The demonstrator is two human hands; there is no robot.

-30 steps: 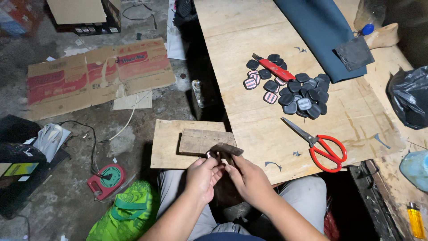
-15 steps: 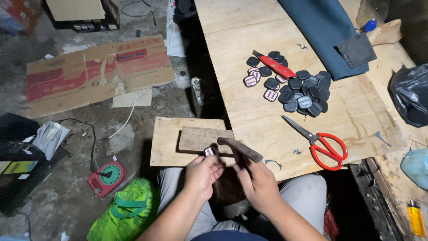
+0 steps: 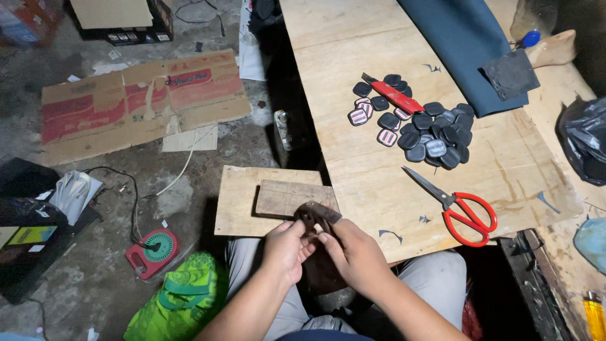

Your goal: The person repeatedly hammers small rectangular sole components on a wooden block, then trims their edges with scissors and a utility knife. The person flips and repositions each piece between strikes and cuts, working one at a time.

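My left hand (image 3: 285,247) and my right hand (image 3: 355,252) meet above my lap, fingers closed around a dark brown worn object (image 3: 317,215) whose top pokes out between them. More of a dark mass (image 3: 320,273) shows under the hands; I cannot tell what it is. Just beyond the fingers a small worn wooden block (image 3: 281,197) lies on a plywood offcut (image 3: 235,205). On the big plywood table (image 3: 379,183) to the right lie a pile of dark rounded patches (image 3: 435,136), some striped pink, and a red utility knife (image 3: 394,96).
Red-handled scissors (image 3: 468,213) lie near the table's front edge. Navy fabric (image 3: 464,44) covers its far part. On the floor at left are flattened cardboard (image 3: 136,101), a red round device with a cable (image 3: 151,251) and a green bag (image 3: 183,293). A black plastic bag (image 3: 584,142) sits far right.
The dark brown object was tilted up and out to the right half a second ago; now both hands have closed in around it, and the small patch at my left fingertips is out of sight.
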